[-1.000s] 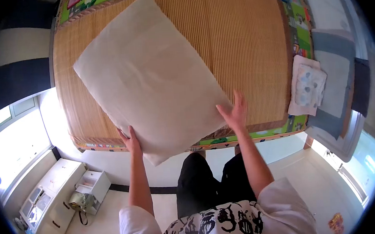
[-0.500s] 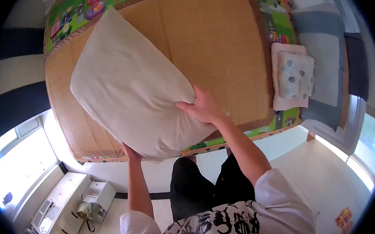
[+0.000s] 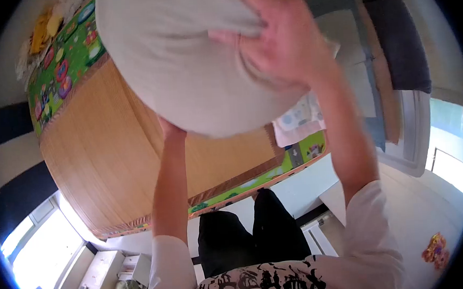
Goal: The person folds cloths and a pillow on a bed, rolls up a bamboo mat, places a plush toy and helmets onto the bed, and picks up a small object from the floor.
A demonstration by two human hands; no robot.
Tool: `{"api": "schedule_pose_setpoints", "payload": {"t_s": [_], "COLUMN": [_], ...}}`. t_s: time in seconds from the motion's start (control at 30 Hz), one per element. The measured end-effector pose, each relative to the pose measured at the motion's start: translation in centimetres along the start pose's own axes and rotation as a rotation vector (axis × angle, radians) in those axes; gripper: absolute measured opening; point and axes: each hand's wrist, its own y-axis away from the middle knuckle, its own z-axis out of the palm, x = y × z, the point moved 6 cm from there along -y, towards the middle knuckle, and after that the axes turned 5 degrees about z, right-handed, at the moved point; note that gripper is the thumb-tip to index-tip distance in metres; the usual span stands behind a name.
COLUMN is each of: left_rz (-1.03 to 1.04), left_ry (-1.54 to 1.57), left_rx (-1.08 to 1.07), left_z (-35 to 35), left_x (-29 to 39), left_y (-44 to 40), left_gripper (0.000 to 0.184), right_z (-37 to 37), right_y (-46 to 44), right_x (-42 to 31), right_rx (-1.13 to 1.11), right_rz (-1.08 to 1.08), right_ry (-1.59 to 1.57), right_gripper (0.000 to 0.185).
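Note:
A beige pillow (image 3: 184,68) is held up over the bed, its top end cut off by the upper edge of the view. My right hand (image 3: 289,40) grips its right side, thumb pressed into the cloth; motion blurs this hand a little. At the lower left edge, my left hand (image 3: 171,128) supports the pillow from beneath, its fingers mostly hidden behind the cloth. Below lies a tan woven mat (image 3: 99,152) with a brown border, spread on the bed.
A green printed play mat (image 3: 311,146) shows around the woven mat. Folded pink and patterned cloth (image 3: 296,122) lies at the right, partly covered by the pillow. Yellow cloth (image 3: 41,31) sits at the far left corner. A white cabinet (image 3: 101,274) stands at lower left.
Both hands have lifted the pillow off the mat, up and to the right, closer to the camera. The view has shifted, so the bed appears further left and lower.

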Motion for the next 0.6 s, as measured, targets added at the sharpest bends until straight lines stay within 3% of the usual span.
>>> {"api": "schedule_pose_setpoints", "payload": {"t_s": [0.1,0.2,0.23,0.27,0.3,0.37,0.43,0.47,0.5,0.57,0.6], "left_rz": [-0.065,-0.085,-0.098,-0.109,-0.295,-0.249,-0.235,-0.228,-0.16,-0.027,-0.015], "left_ry": [-0.071,-0.08,-0.086,-0.092,-0.313,-0.454,-0.549,-0.595,-0.744,-1.039,-1.038], "left_rx": [0.068,-0.177,-0.225,-0.271,-0.242,-0.276,-0.456,-0.546,-0.547,-0.543,-0.546], "left_z": [12.7,19.8,22.1,23.7,23.9,28.2,29.6,30.0,29.7,28.9,28.5], "left_x": [-2.0,-7.8,-9.9,-11.7,-14.1,-15.6,-18.3,-19.4,-20.7,-22.5,-22.5], "left_y": [-1.9,-7.1,-7.9,-8.3,-8.2,-5.0,-2.8,-1.9,-1.7,-1.5,-0.8], "left_gripper": [0.063,0.078,0.081,0.084,0.09,0.09,0.088,0.088,0.087,0.086,0.085], "right_z": [-7.2,-13.7,-15.1,-16.0,-16.7,-17.7,-18.4,-18.6,-19.6,-20.3,-20.5], "right_y": [-3.7,-5.5,-5.3,-4.9,-4.2,-2.7,-0.7,0.4,1.4,0.9,0.8], "right_x": [4.4,7.7,9.2,11.6,15.8,24.5,33.2,35.1,33.5,33.5,33.5], "right_rx": [0.056,0.057,0.103,0.141,0.169,0.221,0.251,0.261,0.254,0.246,0.243], "right_rz": [-0.011,0.189,0.14,0.156,0.181,0.256,0.318,0.33,0.543,0.473,0.437], "right_ry": [-0.025,0.189,0.321,0.387,0.458,0.601,0.737,0.783,0.684,0.739,0.766], "right_gripper": [0.04,0.04,0.039,0.039,0.039,0.04,0.04,0.04,0.04,0.038,0.036]}}
